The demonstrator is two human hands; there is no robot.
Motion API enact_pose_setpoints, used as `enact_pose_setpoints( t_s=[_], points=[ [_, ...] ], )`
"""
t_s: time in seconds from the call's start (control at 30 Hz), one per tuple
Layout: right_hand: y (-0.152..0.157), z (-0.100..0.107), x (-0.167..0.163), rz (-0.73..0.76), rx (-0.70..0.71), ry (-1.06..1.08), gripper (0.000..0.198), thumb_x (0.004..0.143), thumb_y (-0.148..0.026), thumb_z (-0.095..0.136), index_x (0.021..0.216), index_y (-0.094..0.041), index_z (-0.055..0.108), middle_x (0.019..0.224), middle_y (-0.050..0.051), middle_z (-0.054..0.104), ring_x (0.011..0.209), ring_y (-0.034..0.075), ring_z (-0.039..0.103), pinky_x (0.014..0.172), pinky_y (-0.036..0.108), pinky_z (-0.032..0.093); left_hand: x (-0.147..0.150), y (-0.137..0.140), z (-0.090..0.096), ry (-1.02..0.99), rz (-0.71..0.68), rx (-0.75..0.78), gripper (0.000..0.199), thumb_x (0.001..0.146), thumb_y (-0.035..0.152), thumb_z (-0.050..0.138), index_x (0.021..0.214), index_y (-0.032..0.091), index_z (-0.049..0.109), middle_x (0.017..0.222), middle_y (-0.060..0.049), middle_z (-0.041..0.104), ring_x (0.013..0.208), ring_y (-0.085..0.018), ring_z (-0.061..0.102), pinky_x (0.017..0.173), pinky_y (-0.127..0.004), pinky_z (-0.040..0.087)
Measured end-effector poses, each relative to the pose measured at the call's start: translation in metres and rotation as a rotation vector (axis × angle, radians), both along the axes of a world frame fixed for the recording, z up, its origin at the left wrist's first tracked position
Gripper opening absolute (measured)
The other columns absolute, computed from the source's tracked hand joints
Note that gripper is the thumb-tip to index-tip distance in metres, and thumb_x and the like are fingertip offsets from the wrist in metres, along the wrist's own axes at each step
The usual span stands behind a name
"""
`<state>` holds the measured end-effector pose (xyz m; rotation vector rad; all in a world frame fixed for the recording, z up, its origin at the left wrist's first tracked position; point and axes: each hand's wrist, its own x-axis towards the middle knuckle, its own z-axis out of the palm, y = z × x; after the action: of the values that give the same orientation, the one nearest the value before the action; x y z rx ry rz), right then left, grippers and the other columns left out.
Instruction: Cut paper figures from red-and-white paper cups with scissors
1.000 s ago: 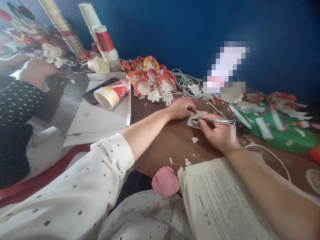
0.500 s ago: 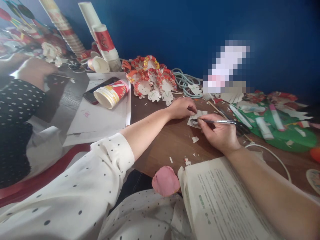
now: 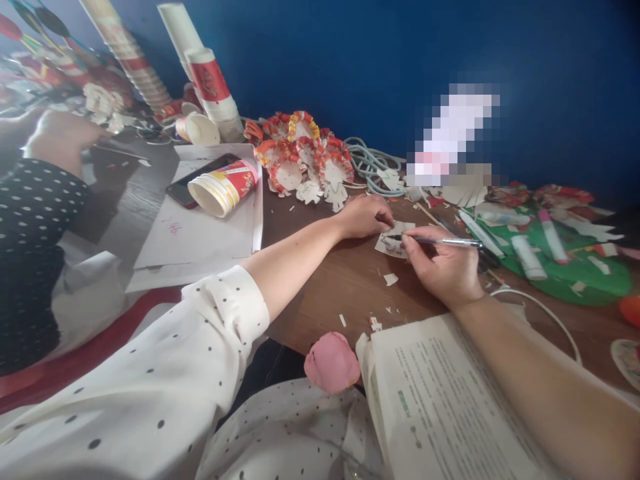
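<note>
On a brown table (image 3: 325,287), a person's right hand (image 3: 445,263) is pinching a slim pen (image 3: 447,241) near its writing end, thumb and fingers closing narrowly around the barrel. The pen is pointing at a small white paper piece (image 3: 384,249) with dark marks, which is lying between the two hands. The left hand (image 3: 364,215) is resting, fingers curled, at the paper's upper edge (whether it is pinching or merely pressing, I cannot tell). The pen is probably feeling light, stiff and slightly slick, so holding it low is suiting it; the paper is likely behaving as thin, easily creased and quick to slide, so steadying it by an edge is looking safest. Compared with half a second ago, the right hand is sitting slightly farther right, more of the marked paper is showing, and the left hand is staying put.
</note>
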<state>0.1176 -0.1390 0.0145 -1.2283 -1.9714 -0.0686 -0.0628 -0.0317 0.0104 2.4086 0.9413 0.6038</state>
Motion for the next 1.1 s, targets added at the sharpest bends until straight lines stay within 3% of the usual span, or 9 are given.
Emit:
enact_pose_setpoints(
  t_s=[1.1],
  points=[
    [0.0057,-0.003,-0.0043,0.063,0.004,0.023,0.012,0.087,-0.025,0.062,0.094,-0.02,0.07,0.09,0.005,0.075,0.083,0.021,0.071,0.078,0.033,0.056,-0.0003,-0.0024,0.003,0.029,0.016,0.009,0.019,0.076,0.029,0.065,0.091,0.025,0.076,0.109,-0.002,0.07,0.108,-0.017,0.059,0.101,-0.033,0.04]
  ],
)
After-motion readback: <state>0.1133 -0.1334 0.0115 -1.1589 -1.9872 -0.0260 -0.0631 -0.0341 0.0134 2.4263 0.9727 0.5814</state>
